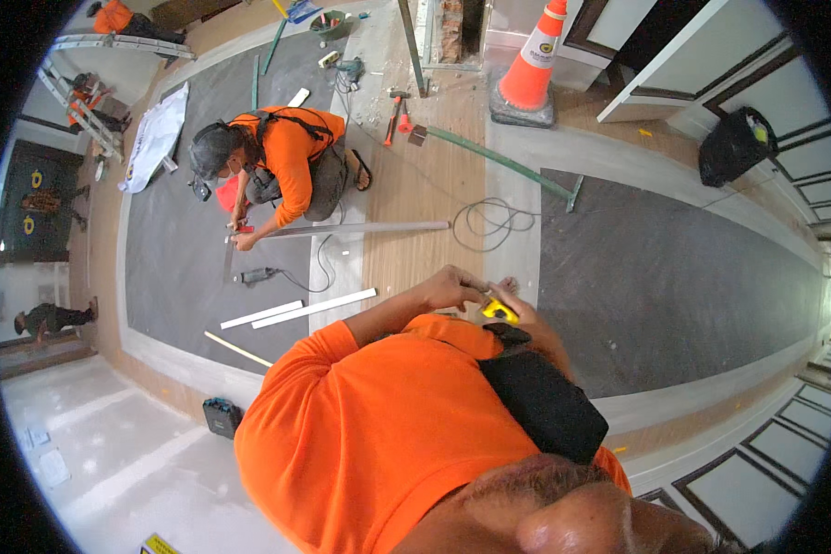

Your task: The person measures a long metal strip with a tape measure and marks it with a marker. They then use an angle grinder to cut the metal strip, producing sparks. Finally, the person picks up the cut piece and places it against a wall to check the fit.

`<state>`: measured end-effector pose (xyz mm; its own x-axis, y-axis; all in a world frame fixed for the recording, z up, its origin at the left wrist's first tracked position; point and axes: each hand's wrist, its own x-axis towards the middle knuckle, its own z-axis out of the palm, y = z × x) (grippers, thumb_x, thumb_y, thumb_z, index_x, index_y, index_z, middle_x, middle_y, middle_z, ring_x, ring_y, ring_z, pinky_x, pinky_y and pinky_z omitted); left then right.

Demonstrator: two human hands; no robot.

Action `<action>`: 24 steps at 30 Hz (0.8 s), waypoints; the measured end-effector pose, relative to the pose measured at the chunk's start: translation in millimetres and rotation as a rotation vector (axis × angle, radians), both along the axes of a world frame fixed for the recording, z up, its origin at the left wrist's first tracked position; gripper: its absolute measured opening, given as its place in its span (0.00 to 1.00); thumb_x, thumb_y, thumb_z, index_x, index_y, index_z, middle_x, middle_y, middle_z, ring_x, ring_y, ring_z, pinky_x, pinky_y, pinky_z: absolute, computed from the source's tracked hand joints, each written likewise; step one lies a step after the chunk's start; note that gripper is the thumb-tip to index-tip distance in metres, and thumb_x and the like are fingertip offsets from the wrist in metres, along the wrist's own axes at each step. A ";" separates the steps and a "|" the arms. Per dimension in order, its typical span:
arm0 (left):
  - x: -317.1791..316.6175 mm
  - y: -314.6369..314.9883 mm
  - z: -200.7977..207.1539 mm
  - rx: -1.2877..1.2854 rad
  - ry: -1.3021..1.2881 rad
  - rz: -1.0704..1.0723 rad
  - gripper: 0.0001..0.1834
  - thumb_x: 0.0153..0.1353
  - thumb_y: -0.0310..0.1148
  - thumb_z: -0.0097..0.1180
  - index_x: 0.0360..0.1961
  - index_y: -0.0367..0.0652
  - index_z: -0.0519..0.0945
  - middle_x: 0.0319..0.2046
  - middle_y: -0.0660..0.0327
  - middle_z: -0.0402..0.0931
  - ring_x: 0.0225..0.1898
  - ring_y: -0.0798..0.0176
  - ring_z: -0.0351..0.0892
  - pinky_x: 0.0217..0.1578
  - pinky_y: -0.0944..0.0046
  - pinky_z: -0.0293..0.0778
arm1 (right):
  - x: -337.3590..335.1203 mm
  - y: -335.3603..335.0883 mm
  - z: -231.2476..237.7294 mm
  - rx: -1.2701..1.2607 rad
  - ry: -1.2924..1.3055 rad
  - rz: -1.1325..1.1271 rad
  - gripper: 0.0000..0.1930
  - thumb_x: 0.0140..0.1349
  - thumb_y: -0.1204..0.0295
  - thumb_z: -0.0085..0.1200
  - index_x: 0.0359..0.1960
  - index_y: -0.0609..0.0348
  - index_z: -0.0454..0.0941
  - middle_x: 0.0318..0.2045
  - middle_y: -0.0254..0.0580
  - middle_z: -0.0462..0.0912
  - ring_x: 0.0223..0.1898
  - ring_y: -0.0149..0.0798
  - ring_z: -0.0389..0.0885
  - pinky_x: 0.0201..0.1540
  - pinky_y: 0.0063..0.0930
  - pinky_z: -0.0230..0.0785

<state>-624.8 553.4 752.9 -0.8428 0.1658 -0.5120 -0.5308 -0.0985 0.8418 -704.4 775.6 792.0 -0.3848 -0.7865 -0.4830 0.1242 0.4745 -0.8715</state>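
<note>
In front of my orange-sleeved body, both hands are close together. My right hand [528, 316] is wrapped round a yellow tape measure [499, 310] with black trim. Just to its left, my left hand [454, 288] is closed with bent fingers near the tape's edge; what its fingertips pinch, if anything, is too small to make out. Ahead to the left, a co-worker [291, 157] in orange crouches on dark floor sheeting. That person's hands [246, 238] are at the end of a long grey metal profile [379, 228] lying toward me.
A corded grinder [257, 275] and white strips [314, 308] lie on the left. Hammers [394, 115], a green T-ended bar [499, 164], a loose cable [494, 222] and an orange cone [529, 69] lie ahead. A black bag [737, 148] hangs right; a ladder [78, 106] stands far left.
</note>
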 end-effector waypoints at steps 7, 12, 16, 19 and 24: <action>-92.9 -6.6 7.8 -0.103 0.085 0.173 0.07 0.59 0.32 0.67 0.33 0.39 0.84 0.28 0.64 0.81 0.28 0.69 0.78 0.31 0.67 0.78 | -138.9 111.2 6.6 0.119 0.240 0.169 0.36 0.58 0.60 0.66 0.67 0.56 0.68 0.57 0.51 0.78 0.59 0.47 0.76 0.61 0.39 0.65; -105.3 -37.4 27.5 -0.387 0.014 0.071 0.12 0.59 0.39 0.69 0.32 0.41 0.83 0.25 0.65 0.79 0.26 0.70 0.74 0.27 0.66 0.71 | -222.2 146.7 7.7 0.119 0.524 0.283 0.32 0.54 0.63 0.67 0.61 0.56 0.73 0.50 0.51 0.80 0.52 0.54 0.78 0.57 0.42 0.69; -131.3 -38.9 15.3 -0.557 0.102 0.036 0.17 0.59 0.46 0.68 0.33 0.41 0.84 0.22 0.64 0.76 0.26 0.68 0.73 0.27 0.64 0.69 | -279.4 141.3 22.0 0.189 0.646 0.368 0.28 0.53 0.63 0.69 0.56 0.54 0.77 0.42 0.52 0.80 0.47 0.56 0.78 0.51 0.45 0.71; -160.7 -45.3 -11.2 -0.522 0.088 0.049 0.18 0.59 0.47 0.68 0.32 0.41 0.83 0.22 0.62 0.74 0.27 0.65 0.72 0.31 0.61 0.69 | -324.7 128.8 16.6 0.210 0.715 0.398 0.25 0.52 0.62 0.69 0.52 0.52 0.79 0.39 0.50 0.80 0.44 0.55 0.79 0.47 0.45 0.72; -224.5 -81.4 -43.0 -0.520 0.131 0.052 0.17 0.61 0.47 0.66 0.34 0.41 0.82 0.26 0.58 0.78 0.31 0.62 0.75 0.35 0.58 0.72 | -404.9 26.9 71.4 0.446 0.837 0.563 0.27 0.50 0.58 0.71 0.51 0.51 0.80 0.42 0.49 0.79 0.44 0.55 0.79 0.46 0.46 0.72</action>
<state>-849.3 472.0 710.0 -0.9057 -0.1252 -0.4051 -0.4232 0.3260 0.8454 -1109.3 802.5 863.4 -0.3640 -0.7720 -0.5211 -0.7585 0.5704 -0.3152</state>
